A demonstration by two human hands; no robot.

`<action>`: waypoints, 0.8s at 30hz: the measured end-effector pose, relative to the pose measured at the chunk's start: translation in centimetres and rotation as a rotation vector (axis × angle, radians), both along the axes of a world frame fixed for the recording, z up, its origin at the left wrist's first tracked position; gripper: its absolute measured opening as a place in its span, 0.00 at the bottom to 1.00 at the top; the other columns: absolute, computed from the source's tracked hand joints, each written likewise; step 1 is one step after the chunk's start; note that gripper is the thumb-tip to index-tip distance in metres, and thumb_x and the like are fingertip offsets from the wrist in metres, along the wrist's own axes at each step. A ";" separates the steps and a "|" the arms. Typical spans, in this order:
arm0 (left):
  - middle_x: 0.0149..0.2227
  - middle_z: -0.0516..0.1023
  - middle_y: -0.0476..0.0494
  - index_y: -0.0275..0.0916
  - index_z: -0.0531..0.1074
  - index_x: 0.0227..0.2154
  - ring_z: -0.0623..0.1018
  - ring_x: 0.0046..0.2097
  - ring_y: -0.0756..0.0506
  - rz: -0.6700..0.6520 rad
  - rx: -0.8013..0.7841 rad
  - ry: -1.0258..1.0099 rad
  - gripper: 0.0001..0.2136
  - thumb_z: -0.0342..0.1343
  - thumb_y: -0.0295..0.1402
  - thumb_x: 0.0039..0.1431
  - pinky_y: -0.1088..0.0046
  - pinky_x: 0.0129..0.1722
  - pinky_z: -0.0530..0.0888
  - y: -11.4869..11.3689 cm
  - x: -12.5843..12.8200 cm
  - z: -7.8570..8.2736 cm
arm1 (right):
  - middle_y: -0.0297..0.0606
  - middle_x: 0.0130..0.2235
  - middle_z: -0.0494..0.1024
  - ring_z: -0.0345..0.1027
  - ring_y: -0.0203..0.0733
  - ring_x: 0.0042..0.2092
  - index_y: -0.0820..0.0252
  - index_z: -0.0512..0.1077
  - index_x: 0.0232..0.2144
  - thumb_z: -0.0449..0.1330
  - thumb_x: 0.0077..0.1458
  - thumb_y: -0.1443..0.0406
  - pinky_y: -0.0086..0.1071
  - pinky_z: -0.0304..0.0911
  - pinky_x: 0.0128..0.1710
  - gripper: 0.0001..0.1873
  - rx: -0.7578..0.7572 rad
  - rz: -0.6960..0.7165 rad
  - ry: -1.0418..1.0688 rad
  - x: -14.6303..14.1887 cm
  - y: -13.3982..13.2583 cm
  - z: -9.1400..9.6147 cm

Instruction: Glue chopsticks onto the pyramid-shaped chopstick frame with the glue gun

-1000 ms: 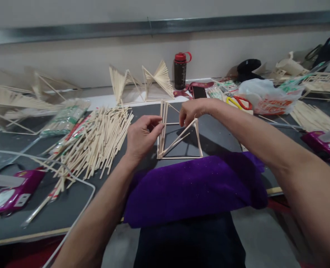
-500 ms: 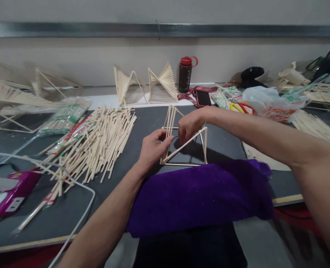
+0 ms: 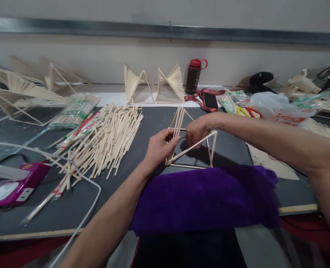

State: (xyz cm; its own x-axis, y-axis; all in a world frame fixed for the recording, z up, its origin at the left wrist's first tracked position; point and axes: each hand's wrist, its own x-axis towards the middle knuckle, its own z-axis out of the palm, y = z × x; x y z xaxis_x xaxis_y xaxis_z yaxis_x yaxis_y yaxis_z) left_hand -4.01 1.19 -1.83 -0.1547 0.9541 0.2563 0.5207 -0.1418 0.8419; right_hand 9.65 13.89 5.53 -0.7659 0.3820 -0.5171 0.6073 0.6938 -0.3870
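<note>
A small frame of pale wooden sticks (image 3: pixel 192 149) stands on the dark table (image 3: pixel 142 123) just beyond a purple cloth (image 3: pixel 206 199). My left hand (image 3: pixel 159 148) pinches the upright sticks at the frame's left side. My right hand (image 3: pixel 196 130) reaches across from the right, fingers curled and closed on a stick inside the frame near its top. Both forearms run from the bottom corners toward the frame.
A big loose pile of sticks (image 3: pixel 106 137) lies left of the frame. A purple glue gun (image 3: pixel 16 186) with a white cable (image 3: pixel 78 175) sits at the left. Finished stick models (image 3: pixel 153 83), a dark bottle (image 3: pixel 194 76), a phone (image 3: pixel 210 100) and plastic bags (image 3: pixel 276 106) line the back.
The view has shifted so everything sits further right. My right hand has lowered into the frame, and the frame has tilted a little while both hands keep hold of it.
</note>
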 end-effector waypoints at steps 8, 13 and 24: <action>0.33 0.79 0.46 0.40 0.77 0.35 0.74 0.31 0.50 0.070 0.172 0.275 0.05 0.59 0.35 0.58 0.71 0.35 0.70 -0.9 -0.4 1.9 | 0.33 0.26 0.80 0.73 0.35 0.35 0.64 0.79 0.20 0.71 0.37 0.77 0.27 0.63 0.40 0.08 -0.173 -0.064 -0.045 2.0 1.1 1.9; 0.33 0.79 0.46 0.42 0.80 0.37 0.73 0.30 0.50 -0.004 0.174 0.486 0.09 0.60 0.39 0.59 0.73 0.31 0.67 -1.3 -1.0 2.5 | 0.35 0.28 0.81 0.75 0.36 0.38 0.66 0.80 0.23 0.72 0.40 0.75 0.26 0.63 0.41 0.06 -0.140 -0.007 0.007 2.8 1.1 2.7; 0.31 0.81 0.46 0.45 0.82 0.39 0.78 0.33 0.46 0.001 0.132 0.676 0.13 0.53 0.41 0.65 0.71 0.30 0.64 -2.3 -2.5 3.8 | 0.33 0.35 0.82 0.75 0.36 0.42 0.66 0.82 0.29 0.71 0.41 0.74 0.26 0.65 0.46 0.08 -0.205 -0.120 0.361 4.8 0.9 5.5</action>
